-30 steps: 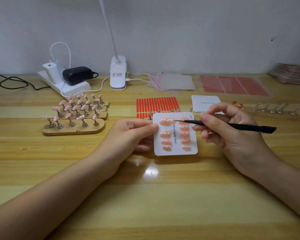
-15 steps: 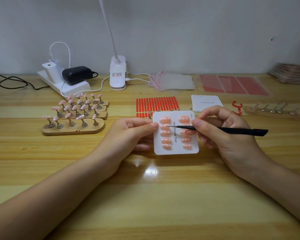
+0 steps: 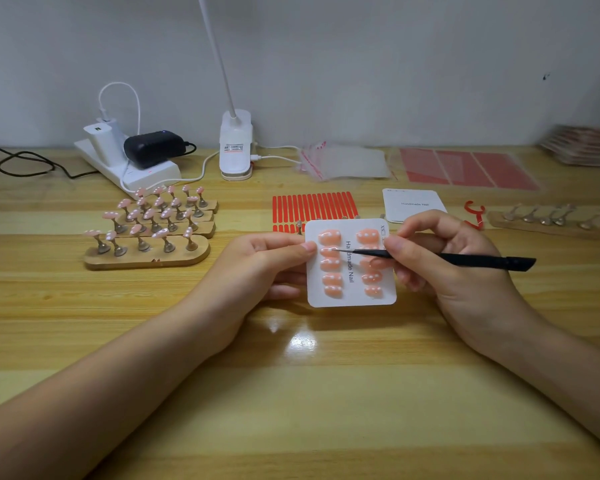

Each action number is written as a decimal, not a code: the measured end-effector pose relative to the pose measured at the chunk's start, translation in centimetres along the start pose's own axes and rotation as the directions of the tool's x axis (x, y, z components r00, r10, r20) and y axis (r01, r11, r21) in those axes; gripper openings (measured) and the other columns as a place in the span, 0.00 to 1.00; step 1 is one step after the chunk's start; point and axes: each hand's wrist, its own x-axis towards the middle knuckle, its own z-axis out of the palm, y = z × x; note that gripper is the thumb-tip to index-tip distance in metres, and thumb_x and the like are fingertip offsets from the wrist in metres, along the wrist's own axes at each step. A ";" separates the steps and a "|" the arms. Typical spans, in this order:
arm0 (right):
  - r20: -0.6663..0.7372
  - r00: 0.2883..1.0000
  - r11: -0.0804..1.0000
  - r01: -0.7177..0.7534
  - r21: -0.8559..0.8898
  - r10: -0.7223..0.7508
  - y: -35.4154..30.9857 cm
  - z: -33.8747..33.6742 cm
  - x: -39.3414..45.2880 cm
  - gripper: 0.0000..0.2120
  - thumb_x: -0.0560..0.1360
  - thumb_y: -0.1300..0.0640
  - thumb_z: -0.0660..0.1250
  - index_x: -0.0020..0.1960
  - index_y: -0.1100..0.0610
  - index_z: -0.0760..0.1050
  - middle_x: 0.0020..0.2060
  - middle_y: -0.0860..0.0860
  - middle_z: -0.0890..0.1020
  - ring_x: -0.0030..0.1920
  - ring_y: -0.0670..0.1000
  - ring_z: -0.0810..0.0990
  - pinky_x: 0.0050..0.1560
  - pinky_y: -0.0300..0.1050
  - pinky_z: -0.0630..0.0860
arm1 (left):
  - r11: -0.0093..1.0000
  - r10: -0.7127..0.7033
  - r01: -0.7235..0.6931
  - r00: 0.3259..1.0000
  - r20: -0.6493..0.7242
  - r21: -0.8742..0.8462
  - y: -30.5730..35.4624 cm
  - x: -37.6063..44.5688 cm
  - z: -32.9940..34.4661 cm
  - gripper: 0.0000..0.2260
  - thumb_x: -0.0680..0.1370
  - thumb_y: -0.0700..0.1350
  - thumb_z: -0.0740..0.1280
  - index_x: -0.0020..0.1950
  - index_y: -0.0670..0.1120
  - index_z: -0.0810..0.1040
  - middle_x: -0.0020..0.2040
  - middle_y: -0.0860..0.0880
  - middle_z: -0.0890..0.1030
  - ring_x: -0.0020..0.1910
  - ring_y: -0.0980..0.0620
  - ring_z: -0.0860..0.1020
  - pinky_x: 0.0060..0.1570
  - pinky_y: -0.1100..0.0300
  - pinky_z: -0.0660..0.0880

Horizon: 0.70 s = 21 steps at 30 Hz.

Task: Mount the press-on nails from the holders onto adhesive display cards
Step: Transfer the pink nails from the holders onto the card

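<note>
- Head view, centre of the frame: the left hand [image 3: 257,268] grips the left edge of a white rounded-corner display card [image 3: 350,296], thumb on the card's face and the other fingers curled beneath it, so the card is lifted a little off the pale striped wooden table [image 3: 291,393].
- The card, printed "Handmade Nail", carries two columns of glossy peach-pink press-on nails with white dots [image 3: 331,268], five in the left column; the right column is partly hidden by fingers.
- Right of centre: the right hand [image 3: 454,271] pinches a thin black pointed tool [image 3: 482,261] between thumb and forefinger, the remaining fingers curled behind the card's right edge. The tool lies nearly level across the card, its fine tip touching the second nail from the top in the left column.
- Left of centre: three light wooden holder bases [image 3: 146,258] in staggered rows, each with metal stems topped by more peach-pink nails [image 3: 142,216].
- Just above the card: a sheet of red-orange adhesive strips [image 3: 312,206], and to its right a blank white card [image 3: 413,206].
- Right edge: another wooden holder [image 3: 541,225] with bare metal stems, a small red clip [image 3: 473,216] beside it.
- Upper part, along the wall: a white power strip with chargers [image 3: 132,161], a white clip lamp base [image 3: 235,147], clear plastic bags [image 3: 343,162] and a red sheet [image 3: 465,169].
</note>
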 end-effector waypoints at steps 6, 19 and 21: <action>0.011 1.000 1.000 0.022 -0.007 -0.022 0.0 0.0 -0.1 0.10 0.61 0.53 0.70 0.38 0.56 0.73 0.25 0.48 0.80 0.24 0.43 0.74 0.26 0.32 0.71 | 0.999 -0.016 0.016 1.000 0.001 -0.033 0.2 0.2 -0.1 0.10 0.66 0.47 0.68 0.44 0.44 0.82 0.40 0.46 0.84 0.36 0.55 0.82 0.33 0.68 0.77; 0.044 0.995 0.995 0.092 -0.029 -0.090 -0.3 0.3 -0.4 0.07 0.65 0.59 0.67 0.40 0.60 0.71 0.23 0.47 0.78 0.25 0.43 0.73 0.28 0.33 0.71 | 0.999 0.038 -0.038 0.999 0.026 0.022 -0.2 0.1 -0.2 0.16 0.64 0.49 0.72 0.48 0.42 0.83 0.47 0.47 0.85 0.47 0.49 0.83 0.52 0.56 0.76; 0.053 0.993 0.994 0.104 -0.031 -0.103 -0.3 0.3 -0.5 0.07 0.65 0.59 0.67 0.40 0.60 0.71 0.23 0.47 0.78 0.25 0.43 0.73 0.29 0.33 0.71 | 0.999 0.036 -0.037 0.999 0.026 0.020 -0.1 0.1 -0.1 0.15 0.64 0.49 0.72 0.47 0.42 0.83 0.46 0.47 0.85 0.46 0.50 0.83 0.51 0.56 0.76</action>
